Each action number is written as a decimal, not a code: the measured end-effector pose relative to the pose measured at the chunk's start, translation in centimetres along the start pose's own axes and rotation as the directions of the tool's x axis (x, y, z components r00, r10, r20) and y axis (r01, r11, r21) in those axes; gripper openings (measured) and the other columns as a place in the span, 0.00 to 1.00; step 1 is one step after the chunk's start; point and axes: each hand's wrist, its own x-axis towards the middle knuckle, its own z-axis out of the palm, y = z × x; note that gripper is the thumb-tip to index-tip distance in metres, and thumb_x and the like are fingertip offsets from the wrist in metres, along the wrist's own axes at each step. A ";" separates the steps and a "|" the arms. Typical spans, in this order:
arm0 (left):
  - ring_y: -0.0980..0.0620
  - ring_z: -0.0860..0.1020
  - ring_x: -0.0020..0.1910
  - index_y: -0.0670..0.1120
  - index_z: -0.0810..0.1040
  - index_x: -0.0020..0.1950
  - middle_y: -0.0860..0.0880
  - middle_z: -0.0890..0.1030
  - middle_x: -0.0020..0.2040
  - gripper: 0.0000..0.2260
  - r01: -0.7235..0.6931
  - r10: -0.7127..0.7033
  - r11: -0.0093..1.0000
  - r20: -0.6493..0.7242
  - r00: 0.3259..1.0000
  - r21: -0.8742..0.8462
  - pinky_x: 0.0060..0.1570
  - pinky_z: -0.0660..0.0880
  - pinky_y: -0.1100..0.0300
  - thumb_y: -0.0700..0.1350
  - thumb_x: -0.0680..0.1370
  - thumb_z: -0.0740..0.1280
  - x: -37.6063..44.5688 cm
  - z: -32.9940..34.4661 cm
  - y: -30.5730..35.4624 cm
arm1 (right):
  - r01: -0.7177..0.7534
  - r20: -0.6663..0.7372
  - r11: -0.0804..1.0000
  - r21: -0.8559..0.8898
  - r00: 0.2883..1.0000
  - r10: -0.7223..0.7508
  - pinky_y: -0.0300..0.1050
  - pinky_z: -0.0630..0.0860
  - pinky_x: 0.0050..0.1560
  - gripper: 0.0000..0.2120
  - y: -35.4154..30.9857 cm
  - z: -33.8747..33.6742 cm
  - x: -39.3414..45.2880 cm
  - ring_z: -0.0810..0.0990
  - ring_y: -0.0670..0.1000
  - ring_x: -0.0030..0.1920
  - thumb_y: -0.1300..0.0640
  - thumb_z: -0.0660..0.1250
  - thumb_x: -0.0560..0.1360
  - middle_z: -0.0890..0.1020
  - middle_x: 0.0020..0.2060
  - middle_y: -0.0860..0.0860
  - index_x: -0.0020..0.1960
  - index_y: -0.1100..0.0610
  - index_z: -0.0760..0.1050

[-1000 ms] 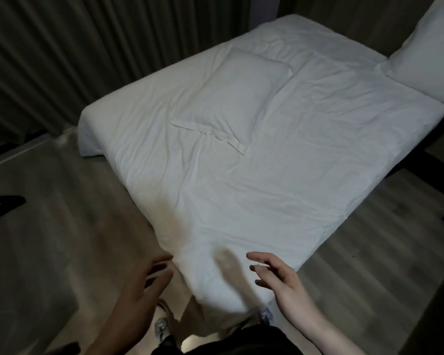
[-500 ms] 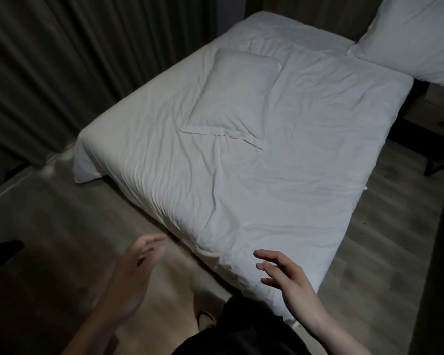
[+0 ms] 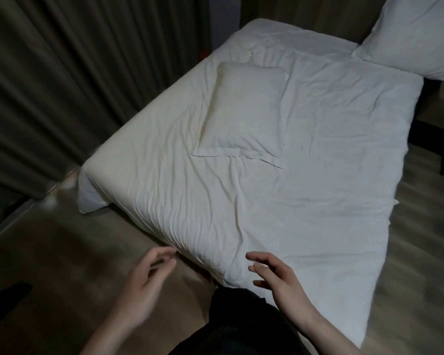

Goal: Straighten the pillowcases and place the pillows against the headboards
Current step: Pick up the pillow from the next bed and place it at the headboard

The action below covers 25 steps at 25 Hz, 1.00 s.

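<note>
Pillow (image 3: 244, 114) first — it lies flat in the middle of the bed (image 3: 305, 201), well ahead of both my hands and a little left of the bed's centre line as I face it. Its long axis runs away from me, up toward the far end of the mattress, and the loose flap of the pillowcase (image 3: 237, 156) is the end nearest me, spread flat on the rumpled sheet with one corner trailing off to the right.

My left hand (image 3: 141, 285) hangs over the wooden floor (image 3: 62, 252), just off the near edge of the bed; its fingers (image 3: 162, 254) are relaxed and slightly spread, holding nothing. My right hand (image 3: 280, 280) is over the near corner of the mattress, fingers (image 3: 262, 258) loosely extended, also empty, and I cannot tell whether it touches the sheet or floats just above it.

Neither hand is near the pillow yet. I judge the right one slightly the closer, since it is already over the bed, but the flap sits roughly between the two lines of reach, so a two-handed take at that near end looks natural — one hand to each corner of the flap.

A second pillow (image 3: 415, 39) shows at the upper right of the view, past the far corner of the bed. Dark curtains (image 3: 75, 85) hang along the left side.
</note>
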 end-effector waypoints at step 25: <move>0.64 0.79 0.56 0.54 0.83 0.54 0.59 0.84 0.56 0.05 -0.206 0.024 0.944 0.570 0.821 0.258 0.53 0.72 0.66 0.50 0.81 0.68 48.4 -23.5 7.4 | 0.083 -0.531 0.919 0.386 0.834 0.149 0.50 0.81 0.59 0.10 -16.0 28.5 23.8 0.83 0.48 0.61 0.59 0.67 0.81 0.86 0.57 0.43 0.57 0.50 0.85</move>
